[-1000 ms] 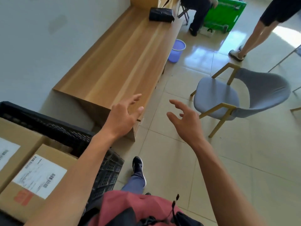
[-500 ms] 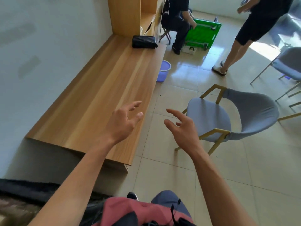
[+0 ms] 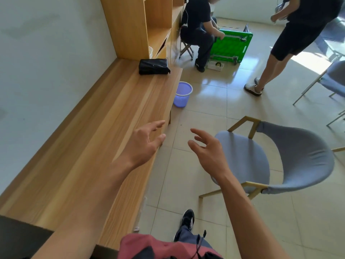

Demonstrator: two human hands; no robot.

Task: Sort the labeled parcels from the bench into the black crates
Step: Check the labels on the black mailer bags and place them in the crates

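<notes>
Both hands empty, fingers spread loose: left hand (image 3: 142,144) over the bench's (image 3: 89,156) front edge, right hand (image 3: 207,150) over the floor beside a chair (image 3: 276,157); black parcel (image 3: 154,66) at the bench's far end, label unreadable; dark crate corner (image 3: 20,238) cut off bottom left.
</notes>
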